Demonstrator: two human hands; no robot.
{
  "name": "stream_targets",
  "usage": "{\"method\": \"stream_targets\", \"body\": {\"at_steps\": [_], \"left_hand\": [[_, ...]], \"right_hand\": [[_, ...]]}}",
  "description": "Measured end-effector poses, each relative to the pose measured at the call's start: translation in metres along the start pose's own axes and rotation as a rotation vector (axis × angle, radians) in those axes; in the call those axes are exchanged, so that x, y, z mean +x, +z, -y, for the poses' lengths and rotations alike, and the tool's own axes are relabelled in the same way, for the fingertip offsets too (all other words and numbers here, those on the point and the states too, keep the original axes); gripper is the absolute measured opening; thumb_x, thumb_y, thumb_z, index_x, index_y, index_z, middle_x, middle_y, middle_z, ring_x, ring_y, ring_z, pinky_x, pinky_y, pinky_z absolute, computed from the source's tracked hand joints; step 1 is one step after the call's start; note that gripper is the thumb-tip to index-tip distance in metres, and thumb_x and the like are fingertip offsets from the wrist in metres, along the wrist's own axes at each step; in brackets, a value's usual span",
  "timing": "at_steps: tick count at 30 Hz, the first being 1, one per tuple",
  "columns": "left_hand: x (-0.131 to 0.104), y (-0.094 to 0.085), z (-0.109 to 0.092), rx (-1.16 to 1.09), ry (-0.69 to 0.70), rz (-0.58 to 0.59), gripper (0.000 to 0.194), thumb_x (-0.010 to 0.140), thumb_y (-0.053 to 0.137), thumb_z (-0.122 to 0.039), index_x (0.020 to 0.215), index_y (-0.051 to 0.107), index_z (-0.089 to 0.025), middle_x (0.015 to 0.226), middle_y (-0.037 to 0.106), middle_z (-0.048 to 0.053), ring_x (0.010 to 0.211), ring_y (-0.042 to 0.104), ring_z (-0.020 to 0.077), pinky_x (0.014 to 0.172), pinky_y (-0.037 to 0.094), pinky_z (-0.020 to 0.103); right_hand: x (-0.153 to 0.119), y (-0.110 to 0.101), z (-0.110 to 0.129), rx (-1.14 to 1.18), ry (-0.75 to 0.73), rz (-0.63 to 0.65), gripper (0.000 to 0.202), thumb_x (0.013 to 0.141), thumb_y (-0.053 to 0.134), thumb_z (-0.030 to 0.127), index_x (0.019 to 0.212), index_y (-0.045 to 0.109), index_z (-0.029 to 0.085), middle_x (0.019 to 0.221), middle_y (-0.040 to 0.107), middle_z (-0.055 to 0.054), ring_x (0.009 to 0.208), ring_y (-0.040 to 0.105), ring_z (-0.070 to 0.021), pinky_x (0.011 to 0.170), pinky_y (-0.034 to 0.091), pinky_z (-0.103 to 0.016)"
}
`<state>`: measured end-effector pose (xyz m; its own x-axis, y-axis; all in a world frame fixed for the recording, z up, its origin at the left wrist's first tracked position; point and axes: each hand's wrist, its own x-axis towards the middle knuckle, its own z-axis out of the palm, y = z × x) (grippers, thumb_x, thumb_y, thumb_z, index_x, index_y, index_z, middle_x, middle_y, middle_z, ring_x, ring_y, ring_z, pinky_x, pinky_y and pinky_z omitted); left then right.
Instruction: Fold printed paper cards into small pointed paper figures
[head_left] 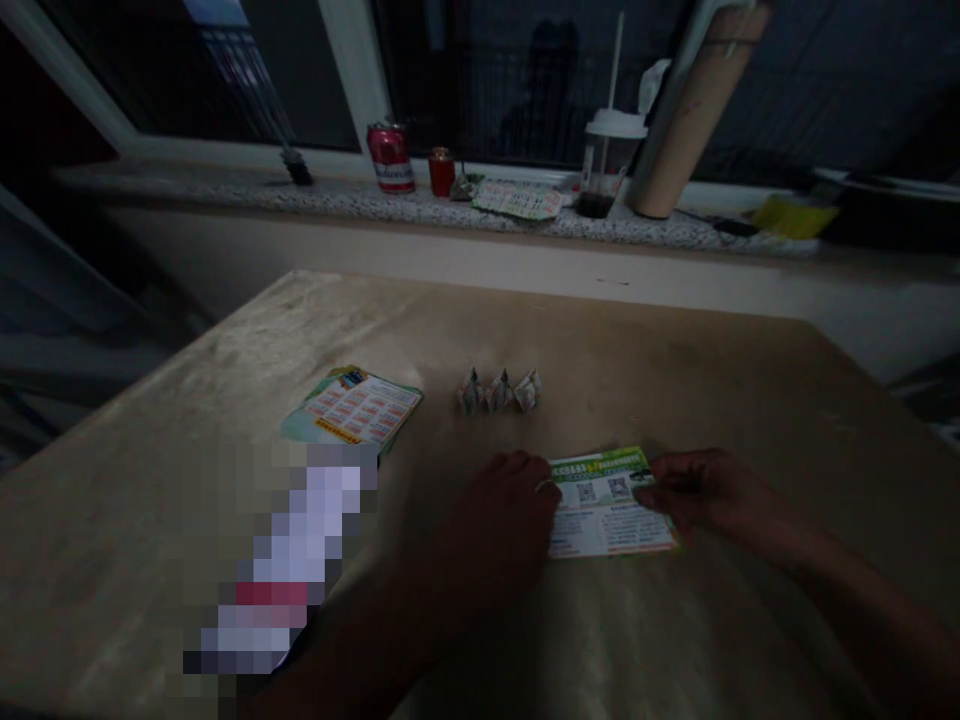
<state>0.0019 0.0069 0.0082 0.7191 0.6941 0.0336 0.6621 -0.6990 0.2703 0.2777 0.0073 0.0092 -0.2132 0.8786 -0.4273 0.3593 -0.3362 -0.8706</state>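
A printed green and white paper sheet (611, 520) lies on the table between my hands. My left hand (517, 515), with a ring on one finger, rests on the sheet's left edge, its fingers bent; their undersides are hidden. My right hand (694, 490) pinches the sheet's right edge between thumb and fingers. Beyond the sheet, three small folded paper pieces (498, 391) stand in a row. To the left lies a stack of printed leaflets (361, 408).
A blurred, pixelated object (300, 550) lies at the left on the table (675, 350). Along the windowsill (330, 195) stand a red can (391, 160), a small red container (442, 173), a lidded cup with straw (602, 165) and a tall tan cylinder (697, 115).
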Motion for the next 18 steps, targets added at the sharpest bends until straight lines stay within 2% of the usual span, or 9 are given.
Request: {"method": "stream_targets", "body": {"at_steps": [4,8,11,13,16,18], "left_hand": [[0.000,0.006,0.001,-0.026,-0.026,0.022,0.016,0.092,0.064,-0.017,0.105,0.072,-0.013,0.119,0.068,0.012,0.110,0.062,0.0295,0.101,0.051,0.047],[-0.004,0.006,0.004,-0.109,-0.030,0.011,0.017,0.091,0.067,-0.019,0.107,0.071,-0.015,0.123,0.066,0.010,0.114,0.060,0.0284,0.103,0.049,0.045],[-0.005,0.006,0.006,-0.150,0.008,0.001,0.018,0.092,0.066,-0.019,0.110,0.070,-0.016,0.122,0.066,0.009,0.113,0.059,0.0268,0.103,0.048,0.043],[-0.006,0.006,0.006,-0.174,0.023,-0.007,0.019,0.094,0.064,-0.019,0.113,0.069,-0.018,0.119,0.066,0.009,0.112,0.059,0.0257,0.102,0.048,0.042],[-0.006,0.006,0.005,-0.214,0.028,-0.033,0.021,0.096,0.062,-0.019,0.116,0.068,-0.020,0.118,0.066,0.007,0.112,0.060,0.0244,0.103,0.047,0.042],[-0.006,0.004,0.005,-0.238,0.038,-0.041,0.020,0.097,0.061,-0.019,0.116,0.068,-0.022,0.119,0.066,0.007,0.113,0.060,0.0239,0.104,0.046,0.042]], "right_hand": [[-0.003,0.009,0.004,0.056,-0.134,-0.147,0.031,0.085,0.075,0.049,0.091,0.077,0.019,0.075,0.076,-0.003,0.061,0.068,-0.0159,0.056,0.053,-0.026],[-0.007,0.025,0.003,0.004,-0.383,-0.220,0.023,0.099,0.058,0.037,0.104,0.076,0.025,0.093,0.078,-0.004,0.088,0.074,-0.0197,0.078,0.059,-0.029],[-0.007,0.039,-0.003,-0.245,-0.619,-0.216,0.020,0.099,0.059,0.025,0.113,0.073,0.029,0.123,0.072,-0.005,0.112,0.069,-0.0210,0.094,0.057,-0.032],[-0.005,0.047,-0.009,-0.411,-0.751,-0.189,0.028,0.097,0.061,0.019,0.123,0.069,0.028,0.134,0.065,-0.007,0.123,0.064,-0.0228,0.100,0.055,-0.035],[-0.001,0.055,-0.016,-0.574,-0.888,-0.181,0.036,0.095,0.063,0.016,0.130,0.064,0.024,0.139,0.061,-0.011,0.132,0.056,-0.0273,0.105,0.053,-0.042],[0.003,0.058,-0.018,-0.655,-0.918,-0.187,0.034,0.094,0.064,0.017,0.128,0.064,0.022,0.137,0.062,-0.012,0.133,0.054,-0.0298,0.106,0.053,-0.046]]}}
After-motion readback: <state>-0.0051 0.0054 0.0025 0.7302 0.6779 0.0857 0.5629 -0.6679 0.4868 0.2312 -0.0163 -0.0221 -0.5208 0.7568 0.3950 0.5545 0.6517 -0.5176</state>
